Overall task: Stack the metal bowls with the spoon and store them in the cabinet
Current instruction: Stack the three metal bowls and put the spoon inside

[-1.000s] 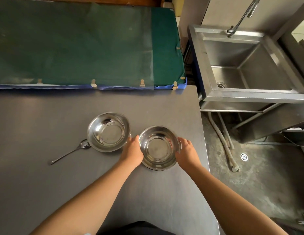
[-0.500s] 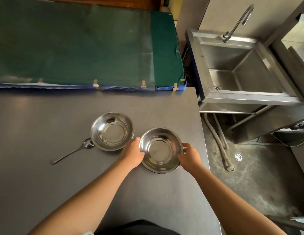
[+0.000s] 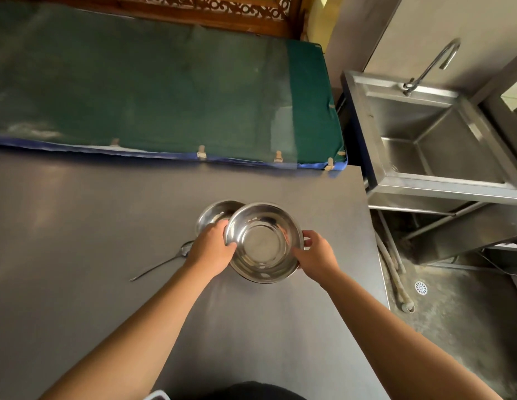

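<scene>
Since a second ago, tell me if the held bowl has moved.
Yes. The held bowl has gone left and now overlaps the other bowl, which stayed beside the spoon.

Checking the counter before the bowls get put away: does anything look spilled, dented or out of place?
Nothing stands out. The left hand and right hand hold one shiny metal bowl, partly overlapping the second metal bowl; the metal spoon lies flat on the dry grey counter.
</scene>
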